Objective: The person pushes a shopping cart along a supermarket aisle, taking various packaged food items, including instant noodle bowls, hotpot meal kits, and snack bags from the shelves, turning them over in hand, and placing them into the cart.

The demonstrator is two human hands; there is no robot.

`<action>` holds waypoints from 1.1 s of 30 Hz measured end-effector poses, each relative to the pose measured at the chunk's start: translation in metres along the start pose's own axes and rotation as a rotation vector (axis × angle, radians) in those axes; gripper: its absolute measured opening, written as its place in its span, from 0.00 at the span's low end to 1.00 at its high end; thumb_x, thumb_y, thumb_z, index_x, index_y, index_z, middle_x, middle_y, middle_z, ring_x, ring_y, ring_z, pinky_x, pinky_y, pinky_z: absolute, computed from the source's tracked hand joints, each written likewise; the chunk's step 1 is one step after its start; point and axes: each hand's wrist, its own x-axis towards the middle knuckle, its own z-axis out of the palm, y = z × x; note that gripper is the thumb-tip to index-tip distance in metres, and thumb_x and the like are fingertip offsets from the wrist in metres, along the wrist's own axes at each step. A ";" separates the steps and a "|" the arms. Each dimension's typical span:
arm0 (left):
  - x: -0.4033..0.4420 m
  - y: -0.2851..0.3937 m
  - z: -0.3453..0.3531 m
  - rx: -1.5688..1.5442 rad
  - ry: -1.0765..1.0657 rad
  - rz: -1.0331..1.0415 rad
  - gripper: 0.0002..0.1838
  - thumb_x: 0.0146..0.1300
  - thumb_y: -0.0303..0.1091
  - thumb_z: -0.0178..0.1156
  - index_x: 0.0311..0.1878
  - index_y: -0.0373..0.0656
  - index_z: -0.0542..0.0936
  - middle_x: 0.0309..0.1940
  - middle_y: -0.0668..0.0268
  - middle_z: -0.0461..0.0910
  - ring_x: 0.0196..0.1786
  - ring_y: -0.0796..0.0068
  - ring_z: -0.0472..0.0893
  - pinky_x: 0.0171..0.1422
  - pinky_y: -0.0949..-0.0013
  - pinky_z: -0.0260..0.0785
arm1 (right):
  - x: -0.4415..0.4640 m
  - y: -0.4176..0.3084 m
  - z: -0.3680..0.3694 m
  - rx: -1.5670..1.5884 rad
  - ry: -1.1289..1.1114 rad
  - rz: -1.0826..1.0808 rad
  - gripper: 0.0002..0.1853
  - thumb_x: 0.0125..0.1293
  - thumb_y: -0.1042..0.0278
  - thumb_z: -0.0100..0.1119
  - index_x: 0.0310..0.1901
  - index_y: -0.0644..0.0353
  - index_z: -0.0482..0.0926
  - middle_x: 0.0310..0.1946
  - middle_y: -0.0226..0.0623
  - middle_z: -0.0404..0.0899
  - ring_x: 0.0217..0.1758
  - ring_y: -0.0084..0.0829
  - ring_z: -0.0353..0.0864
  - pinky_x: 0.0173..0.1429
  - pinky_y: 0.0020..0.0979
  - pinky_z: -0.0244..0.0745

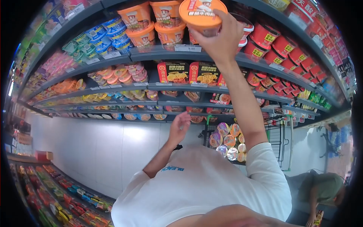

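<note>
My right hand (223,41) reaches up to the upper shelf (151,52) and grips an orange tub (202,12) by its side, its printed lid facing me. To its left stand orange tubs (168,17) of the same look, stacked two high. Red tubs with black lids (266,34) line the shelf on the right. Lower down, in front of the bottom shelves, my left hand (180,126) hangs with loosely bent fingers and nothing in it. Black and red boxes (173,72) stand on the shelf between the two hands' heights.
A wire shopping cart (279,138) beside me on the right carries several round lidded cups (229,140). Another person (325,185) bends down at the lower right, a hand near a packet (318,217). Behind me on the left runs another stocked shelf (60,193).
</note>
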 end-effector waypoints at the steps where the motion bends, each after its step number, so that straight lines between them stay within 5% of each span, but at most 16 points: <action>1: 0.004 0.025 0.002 0.041 -0.001 0.073 0.26 0.65 0.25 0.60 0.66 0.36 0.67 0.57 0.57 0.76 0.58 0.71 0.77 0.62 0.68 0.69 | -0.009 -0.009 -0.014 0.057 0.012 0.025 0.43 0.41 0.54 0.82 0.59 0.58 0.69 0.49 0.41 0.75 0.50 0.40 0.72 0.55 0.40 0.67; 4: 0.027 0.103 0.007 -0.033 0.053 0.392 0.37 0.65 0.42 0.64 0.71 0.38 0.60 0.66 0.54 0.67 0.69 0.64 0.69 0.66 0.62 0.66 | -0.039 -0.046 -0.076 0.169 -0.130 0.163 0.42 0.43 0.57 0.80 0.59 0.59 0.67 0.52 0.41 0.74 0.53 0.38 0.73 0.58 0.40 0.69; 6: 0.042 0.146 0.014 -0.210 0.024 0.428 0.44 0.64 0.53 0.63 0.74 0.39 0.56 0.70 0.53 0.61 0.72 0.60 0.63 0.70 0.59 0.62 | -0.064 -0.059 -0.101 0.590 -0.431 0.546 0.43 0.46 0.60 0.80 0.61 0.61 0.64 0.56 0.44 0.73 0.58 0.36 0.73 0.60 0.39 0.72; 9: 0.053 0.152 0.030 -0.387 -0.063 0.233 0.50 0.59 0.62 0.65 0.74 0.40 0.56 0.69 0.53 0.64 0.71 0.58 0.66 0.70 0.55 0.62 | -0.093 -0.074 -0.116 0.646 -0.611 0.663 0.50 0.48 0.62 0.80 0.68 0.63 0.57 0.58 0.46 0.71 0.57 0.33 0.75 0.61 0.36 0.74; 11: 0.048 0.128 0.033 -0.576 -0.142 -0.236 0.45 0.62 0.67 0.57 0.73 0.45 0.60 0.68 0.57 0.65 0.64 0.62 0.72 0.65 0.56 0.69 | -0.106 -0.077 -0.129 0.577 -0.717 0.700 0.57 0.50 0.55 0.78 0.74 0.64 0.50 0.53 0.41 0.75 0.52 0.29 0.76 0.55 0.32 0.72; 12: 0.045 0.129 0.042 -0.574 -0.138 -0.249 0.45 0.62 0.67 0.57 0.73 0.45 0.60 0.68 0.57 0.65 0.64 0.62 0.72 0.65 0.56 0.69 | -0.109 -0.071 -0.139 0.579 -0.723 0.713 0.57 0.50 0.55 0.78 0.74 0.64 0.50 0.53 0.41 0.75 0.52 0.29 0.76 0.55 0.32 0.72; 14: 0.042 0.135 0.062 -1.266 -0.359 -0.222 0.38 0.68 0.64 0.49 0.71 0.45 0.63 0.64 0.58 0.70 0.53 0.64 0.79 0.56 0.59 0.75 | -0.113 -0.065 -0.160 1.175 -0.647 0.970 0.54 0.54 0.46 0.73 0.74 0.64 0.52 0.49 0.38 0.78 0.49 0.27 0.76 0.50 0.27 0.67; 15: 0.045 0.109 0.057 -1.451 -0.381 -0.458 0.32 0.72 0.57 0.46 0.70 0.44 0.63 0.59 0.59 0.74 0.45 0.63 0.82 0.53 0.58 0.78 | -0.112 -0.072 -0.169 1.323 -0.576 1.023 0.47 0.59 0.43 0.68 0.71 0.65 0.59 0.46 0.37 0.80 0.48 0.24 0.76 0.48 0.25 0.64; 16: 0.048 0.091 0.059 -1.863 -0.757 -0.412 0.41 0.71 0.60 0.47 0.78 0.46 0.51 0.61 0.52 0.71 0.56 0.53 0.78 0.56 0.46 0.74 | -0.117 -0.069 -0.176 1.331 -0.576 1.046 0.47 0.59 0.43 0.68 0.71 0.65 0.59 0.46 0.37 0.80 0.48 0.24 0.76 0.48 0.25 0.64; 18: 0.057 0.079 0.067 -2.039 -1.053 -0.459 0.42 0.71 0.59 0.47 0.79 0.46 0.47 0.59 0.52 0.72 0.56 0.53 0.79 0.56 0.44 0.74 | -0.127 -0.057 -0.191 1.282 -0.745 0.876 0.34 0.59 0.69 0.67 0.67 0.63 0.66 0.45 0.31 0.80 0.46 0.22 0.76 0.47 0.26 0.66; 21: 0.053 0.080 0.073 -2.038 -1.010 -0.469 0.42 0.72 0.54 0.48 0.78 0.41 0.44 0.54 0.52 0.74 0.49 0.56 0.82 0.53 0.46 0.77 | -0.139 -0.063 -0.193 1.225 -0.676 1.013 0.27 0.61 0.71 0.66 0.62 0.64 0.71 0.42 0.31 0.80 0.47 0.22 0.76 0.49 0.25 0.68; 25: 0.061 0.084 0.071 -1.983 -1.047 -0.508 0.43 0.71 0.56 0.49 0.77 0.40 0.46 0.57 0.51 0.74 0.54 0.53 0.80 0.56 0.44 0.75 | -0.158 -0.057 -0.189 1.197 -0.639 1.147 0.27 0.62 0.72 0.65 0.63 0.64 0.68 0.47 0.34 0.78 0.50 0.23 0.76 0.50 0.25 0.70; 28: 0.062 0.115 0.062 -1.307 -0.605 -0.370 0.43 0.70 0.65 0.45 0.76 0.42 0.52 0.64 0.50 0.69 0.61 0.51 0.76 0.64 0.46 0.71 | -0.158 -0.054 -0.184 1.146 -0.509 1.176 0.33 0.62 0.72 0.65 0.66 0.63 0.63 0.56 0.40 0.72 0.54 0.27 0.75 0.52 0.30 0.74; 31: 0.064 0.129 0.069 -0.606 -0.169 -0.328 0.36 0.74 0.53 0.49 0.75 0.40 0.56 0.61 0.59 0.72 0.58 0.68 0.78 0.59 0.64 0.74 | -0.168 -0.045 -0.178 1.121 -0.504 1.181 0.36 0.64 0.66 0.63 0.70 0.63 0.56 0.63 0.46 0.64 0.58 0.33 0.73 0.57 0.35 0.75; 33: 0.057 0.139 0.074 -0.399 -0.197 -0.267 0.36 0.74 0.53 0.50 0.75 0.40 0.55 0.63 0.59 0.70 0.62 0.67 0.74 0.63 0.61 0.71 | -0.181 -0.038 -0.174 1.104 -0.475 1.280 0.39 0.67 0.52 0.62 0.72 0.62 0.54 0.65 0.45 0.64 0.64 0.38 0.71 0.62 0.40 0.74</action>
